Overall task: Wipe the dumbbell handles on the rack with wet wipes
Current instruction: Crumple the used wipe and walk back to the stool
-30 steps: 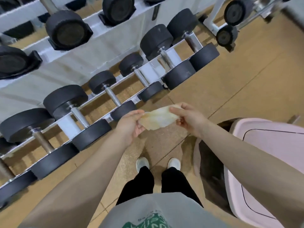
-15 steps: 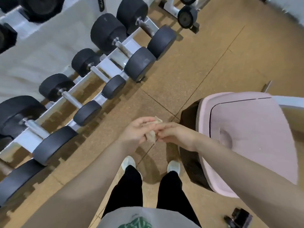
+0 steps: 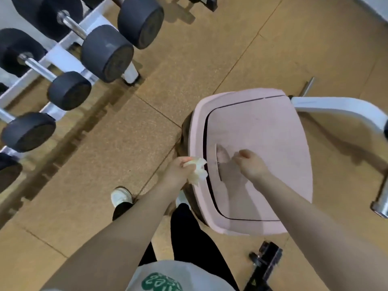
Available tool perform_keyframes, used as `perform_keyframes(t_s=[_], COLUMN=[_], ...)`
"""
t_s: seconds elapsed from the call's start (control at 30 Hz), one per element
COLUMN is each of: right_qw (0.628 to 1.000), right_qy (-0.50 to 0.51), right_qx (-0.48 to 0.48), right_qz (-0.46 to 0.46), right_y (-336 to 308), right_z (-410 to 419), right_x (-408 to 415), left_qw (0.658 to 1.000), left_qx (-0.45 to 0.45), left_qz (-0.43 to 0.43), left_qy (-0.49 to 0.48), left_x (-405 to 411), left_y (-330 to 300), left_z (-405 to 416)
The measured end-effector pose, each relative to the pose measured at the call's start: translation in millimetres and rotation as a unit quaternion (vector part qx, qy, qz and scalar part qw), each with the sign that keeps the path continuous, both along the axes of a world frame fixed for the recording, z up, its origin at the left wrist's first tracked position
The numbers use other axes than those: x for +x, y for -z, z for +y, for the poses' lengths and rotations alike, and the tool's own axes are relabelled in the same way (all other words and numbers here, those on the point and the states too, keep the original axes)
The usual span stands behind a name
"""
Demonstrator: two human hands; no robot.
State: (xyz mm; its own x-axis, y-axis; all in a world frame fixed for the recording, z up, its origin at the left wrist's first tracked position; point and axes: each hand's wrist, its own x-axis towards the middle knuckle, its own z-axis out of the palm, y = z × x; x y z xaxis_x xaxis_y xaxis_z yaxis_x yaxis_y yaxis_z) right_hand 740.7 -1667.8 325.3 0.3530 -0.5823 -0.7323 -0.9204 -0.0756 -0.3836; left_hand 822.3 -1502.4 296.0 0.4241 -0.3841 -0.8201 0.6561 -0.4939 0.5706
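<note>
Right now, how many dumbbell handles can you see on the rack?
3. Top handle at upper left, middle handle below it, lowest handle cut by the left edge. Others may sit out of frame.

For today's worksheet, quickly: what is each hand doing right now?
Left hand: holds a crumpled wipe.
Right hand: fingers curled, holding nothing, over the bin lid.
</note>
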Motion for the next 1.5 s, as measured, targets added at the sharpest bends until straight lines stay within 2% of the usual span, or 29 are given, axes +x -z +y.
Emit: perform_keyframes(t_s=[0.13, 0.23, 0.33, 0.43, 0.53, 0.67, 0.77, 0.93, 1.03, 1.1, 1.17, 1.23, 1.27, 1.4, 1.47, 1.5], right_qw=[1.0, 0.998, 0.996, 0.995, 0.995, 0.996, 0.993, 0.965, 0.942, 0.917, 0.888, 0.853, 0.824, 0.763, 0.746, 0.722], right_qy=[-0.013, -0.055, -0.075, -0.08, -0.071, -0.044, -0.086, -0.24, -0.311, -0.371, -0.433, -0.499, -0.543, -0.627, -0.647, -0.673], right_qx=[0.019, 0.02, 0.026, 0.034, 0.058, 0.077, 0.085, 0.096, 0.117, 0.137, 0.148, 0.144, 0.147, 0.139, 0.135, 0.138], right_qz=[0.014, 0.034, 0.043, 0.045, 0.042, 0.025, 0.009, -0.03, -0.05, -0.043, -0.045, -0.054, -0.064, -0.074, -0.082, -0.08], right_y=[3, 11, 19, 21, 21, 15, 1, -21, -33, -44, -52, -61, -65, -83, -88, -91], right_z=[-11, -20, -28, -31, -31, -24, -3, 72, 122, 172, 219, 261, 302, 408, 436, 484], right_x=[-10, -13, -13, -11, -7, 4, 25, 66, 79, 83, 83, 82, 74, 44, 35, 12], left_qw=[0.999, 0.989, 0.964, 0.962, 0.957, 0.973, 0.981, 0.979, 0.983, 0.98, 0.975, 0.967, 0.957, 0.931, 0.923, 0.907], left_qx=[-0.011, 0.001, 0.01, 0.019, 0.056, 0.079, 0.101, 0.164, 0.163, 0.153, 0.151, 0.156, 0.169, 0.185, 0.185, 0.193], left_qz=[0.024, 0.025, 0.026, 0.021, -0.045, -0.082, -0.084, -0.078, -0.08, -0.069, -0.075, -0.092, -0.099, -0.095, -0.088, -0.085], left_qy=[0.036, 0.148, 0.265, 0.273, 0.282, 0.203, 0.143, 0.094, -0.01, -0.103, -0.147, -0.179, -0.215, -0.3, -0.326, -0.364], left_x=[-32, -44, -46, -36, -20, -4, 2, -4, -19, -42, -67, -91, -115, -184, -204, -236], left_y=[17, 30, 38, 39, 39, 28, 11, -11, -23, -37, -48, -51, -58, -64, -64, -70], left_z=[-40, -57, -57, -47, -30, 1, 42, 138, 180, 221, 259, 294, 328, 416, 441, 482])
